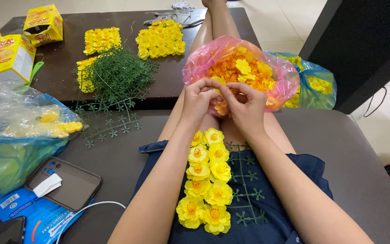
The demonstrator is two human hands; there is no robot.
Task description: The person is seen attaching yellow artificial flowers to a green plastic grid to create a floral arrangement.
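Over the pink bag (195, 68), both hands (224, 101) pinch petals (220, 81).

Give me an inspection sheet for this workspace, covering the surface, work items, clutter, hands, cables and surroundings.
Surface: dark brown low table, grey padded seat.
Job's things: green plastic grid half-filled with yellow fabric flowers on the lap; pink plastic bag of orange and yellow petals; heap of green plastic grids; finished yellow flower panels.
Clutter: yellow cardboard boxes, blue plastic bags, dark phone.
Grippers: left hand and right hand meet fingertip to fingertip at the pink bag, pinching something small.
Cables: white cable beside the phone.
Surroundings: pale tiled floor, black cabinet.
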